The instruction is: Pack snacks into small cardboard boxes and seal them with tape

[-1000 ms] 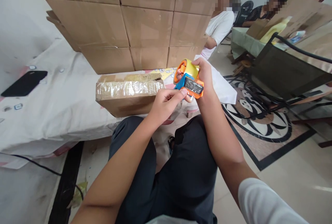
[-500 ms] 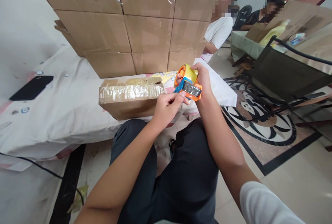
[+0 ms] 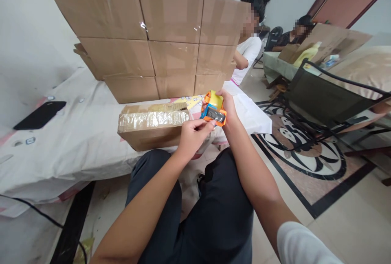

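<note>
An orange and blue tape dispenser [image 3: 216,114] with a roll of yellowish tape is held up over my knees. My right hand [image 3: 228,105] grips it from the right side, the thumb over the tape roll. My left hand [image 3: 195,133] is closed, thumb and fingers pinched at the dispenser's lower front edge. Whether a tape end lies between those fingers cannot be made out. Just left of the dispenser, a cardboard box [image 3: 152,133] with shiny clear tape along its top edge lies at the edge of the cloth-covered surface [image 3: 82,141].
Stacked cardboard boxes [image 3: 122,56] form a wall behind. A black phone [image 3: 39,115] lies at the left. A person in a white shirt [image 3: 249,54] sits beyond the stack, another person [image 3: 290,38] farther back. A black-framed chair [image 3: 330,101] stands at right; a cable [image 3: 39,211] runs at lower left.
The view has tilted up, so the boxes and room appear lower and the top of the stack shows. Both hands keep hold of the tape dispenser, which sits slightly lower and farther left in view.
</note>
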A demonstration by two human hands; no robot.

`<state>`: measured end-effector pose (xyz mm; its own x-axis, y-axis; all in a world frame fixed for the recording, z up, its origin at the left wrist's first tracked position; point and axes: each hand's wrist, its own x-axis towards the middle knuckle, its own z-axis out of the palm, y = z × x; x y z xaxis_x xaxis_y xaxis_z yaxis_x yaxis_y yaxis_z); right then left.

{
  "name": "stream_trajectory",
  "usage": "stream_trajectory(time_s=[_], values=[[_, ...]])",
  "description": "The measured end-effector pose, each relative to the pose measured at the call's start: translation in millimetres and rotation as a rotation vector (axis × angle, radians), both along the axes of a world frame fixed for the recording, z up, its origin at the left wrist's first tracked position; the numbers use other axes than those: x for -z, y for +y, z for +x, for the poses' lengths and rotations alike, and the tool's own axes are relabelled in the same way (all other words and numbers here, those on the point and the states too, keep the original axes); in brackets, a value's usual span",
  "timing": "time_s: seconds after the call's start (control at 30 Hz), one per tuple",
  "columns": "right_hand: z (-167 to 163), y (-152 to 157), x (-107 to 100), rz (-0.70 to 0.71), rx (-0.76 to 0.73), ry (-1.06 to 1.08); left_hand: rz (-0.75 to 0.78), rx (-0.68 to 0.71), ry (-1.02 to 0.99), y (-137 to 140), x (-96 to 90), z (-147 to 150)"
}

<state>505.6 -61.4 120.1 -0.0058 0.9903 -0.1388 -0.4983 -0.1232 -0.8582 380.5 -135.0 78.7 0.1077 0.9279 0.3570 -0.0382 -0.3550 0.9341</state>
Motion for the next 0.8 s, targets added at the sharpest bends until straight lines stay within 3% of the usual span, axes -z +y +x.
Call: stream_trajectory(time_s=[0.23, 0.43, 0.57, 0.8], values=[[7.7, -2.3, 2.3, -0.1, 0.046, 0.019, -0.047, 0.011, 0.047, 2.1, 2.1, 3.8], [15.3, -5.3, 3.9, -0.051, 0.048, 0.004, -0.082, 0.113, 0.016, 1.8, 8.3, 7.0], [17.6, -3.8, 8.0, -0.037, 0.055, 0.007, -0.102, 0.111, -0.009, 1.3, 10.2, 9.2], [25.4, -3.5, 13.6, -0.017, 0.158, -0.033, -0.049, 0.157, 0.231, 15.7, 17.1, 0.6]])
